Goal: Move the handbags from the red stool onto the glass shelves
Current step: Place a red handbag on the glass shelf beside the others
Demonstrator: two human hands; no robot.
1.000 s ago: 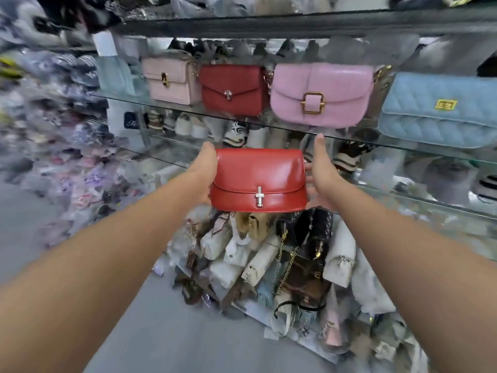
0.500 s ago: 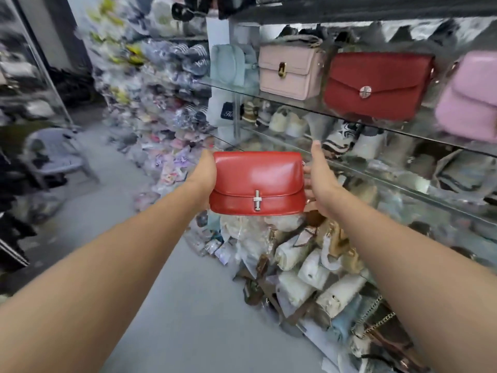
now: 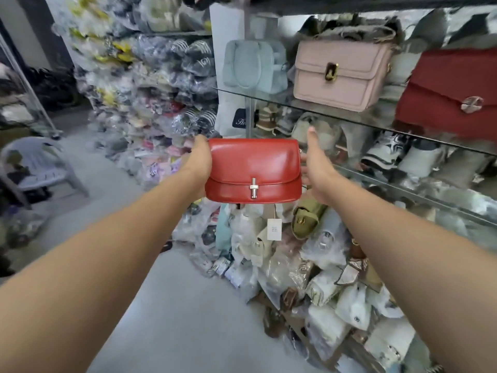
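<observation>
holding red handbag (image 3: 254, 170) at arm's length, left hand (image 3: 200, 161) gripping; right hand (image 3: 316, 168) pressing flat

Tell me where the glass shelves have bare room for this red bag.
Upper glass shelf: only narrow gaps, between light blue bag and pink bag, and between pink bag and dark red bag, plus a front strip of glass. Lower shelf is crowded with shoes.

The glossy red handbag (image 3: 254, 168) is upright, flap shut, between left hand (image 3: 200, 161) and right hand (image 3: 317, 170). The glass shelf (image 3: 269, 100) runs above the grip.
</observation>
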